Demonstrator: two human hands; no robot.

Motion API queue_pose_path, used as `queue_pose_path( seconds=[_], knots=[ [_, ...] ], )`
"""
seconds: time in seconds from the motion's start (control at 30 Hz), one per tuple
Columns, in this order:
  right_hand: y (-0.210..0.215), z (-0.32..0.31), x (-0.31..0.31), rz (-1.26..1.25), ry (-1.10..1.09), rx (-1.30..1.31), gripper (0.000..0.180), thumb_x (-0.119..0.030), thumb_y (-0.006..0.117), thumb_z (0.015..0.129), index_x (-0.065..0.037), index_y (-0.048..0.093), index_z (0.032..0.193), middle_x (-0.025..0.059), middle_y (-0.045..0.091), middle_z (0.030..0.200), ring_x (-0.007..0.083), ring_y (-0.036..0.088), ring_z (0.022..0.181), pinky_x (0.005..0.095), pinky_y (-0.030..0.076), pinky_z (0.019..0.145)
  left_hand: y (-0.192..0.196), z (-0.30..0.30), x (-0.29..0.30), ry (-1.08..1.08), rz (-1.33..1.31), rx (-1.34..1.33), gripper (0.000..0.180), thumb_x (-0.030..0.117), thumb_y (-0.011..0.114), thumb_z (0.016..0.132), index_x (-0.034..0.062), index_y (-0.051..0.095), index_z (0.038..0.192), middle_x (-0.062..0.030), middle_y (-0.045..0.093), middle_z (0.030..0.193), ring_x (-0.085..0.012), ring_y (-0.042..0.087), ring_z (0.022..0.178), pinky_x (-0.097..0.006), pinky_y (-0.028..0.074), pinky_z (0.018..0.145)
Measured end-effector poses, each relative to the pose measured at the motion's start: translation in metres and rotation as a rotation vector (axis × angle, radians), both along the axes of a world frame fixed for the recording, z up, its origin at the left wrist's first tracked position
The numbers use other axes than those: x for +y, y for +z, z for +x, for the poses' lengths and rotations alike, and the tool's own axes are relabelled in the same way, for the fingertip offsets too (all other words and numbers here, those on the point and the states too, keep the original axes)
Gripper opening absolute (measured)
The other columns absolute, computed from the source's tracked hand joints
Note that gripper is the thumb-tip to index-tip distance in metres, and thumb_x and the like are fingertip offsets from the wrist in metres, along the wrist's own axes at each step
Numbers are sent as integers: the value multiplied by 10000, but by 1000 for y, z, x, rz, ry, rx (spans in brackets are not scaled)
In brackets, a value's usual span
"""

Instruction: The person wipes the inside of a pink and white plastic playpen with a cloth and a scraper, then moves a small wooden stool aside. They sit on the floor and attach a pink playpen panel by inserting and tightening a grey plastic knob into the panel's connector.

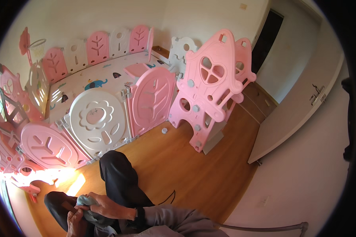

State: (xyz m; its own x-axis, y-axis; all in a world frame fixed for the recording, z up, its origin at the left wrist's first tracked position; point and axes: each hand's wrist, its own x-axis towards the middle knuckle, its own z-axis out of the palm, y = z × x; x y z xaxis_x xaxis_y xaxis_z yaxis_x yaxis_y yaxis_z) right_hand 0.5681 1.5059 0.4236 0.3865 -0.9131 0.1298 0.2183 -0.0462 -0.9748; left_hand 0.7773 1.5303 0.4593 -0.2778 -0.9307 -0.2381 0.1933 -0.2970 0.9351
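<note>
Both my hands are together over my lap at the lower left, bent round a bunched grey-green cloth (87,200). My right hand (106,206) comes in from the right, a dark band on its wrist, with its fingers closed on the cloth. Just below and to the left, my left hand (76,223) is closed with its thumb up, pinching a flat brown strip (69,207) that touches or lies close to the cloth. What the strip is, I cannot make out. More of the cloth's folds hang below my right hand.
A pink and white play fence (98,121) encloses a patterned mat (81,90) ahead. A pink plastic play structure (209,79) stands at its right, and a small grey cap (164,130) lies on the wooden floor (178,166). An open white door (300,106) is at the right.
</note>
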Motion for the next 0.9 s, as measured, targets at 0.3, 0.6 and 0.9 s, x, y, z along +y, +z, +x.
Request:
queue_pose_path(
  seconds=[0.3,0.6,0.9],
  knots=[
    [-10,-50,-2,16,-68,60,462,-218,598,1054,-2,456,1437,84,653,997,140,627,886,298,517,820,10,26,-27,182,-175,-216,344,312,501,1096,17,672,1144,-39,659,1040,-136,618,942,-290,485,880],
    [-27,-131,-50,-483,-569,967,518,-186,683,948,24,500,1384,197,537,1379,390,521,1275,450,453,1077,-48,88,-116,375,-406,-322,451,339,439,1129,-17,652,1304,-54,666,1132,-128,625,1060,-290,485,960],
    [-39,-142,-72,-614,-542,1194,594,-218,682,932,0,485,1448,180,453,1518,406,464,1377,458,480,1073,-122,124,-150,269,-644,-714,356,218,431,1108,-3,625,1309,-177,627,1271,-285,612,1128,-407,472,1023]
  ],
)
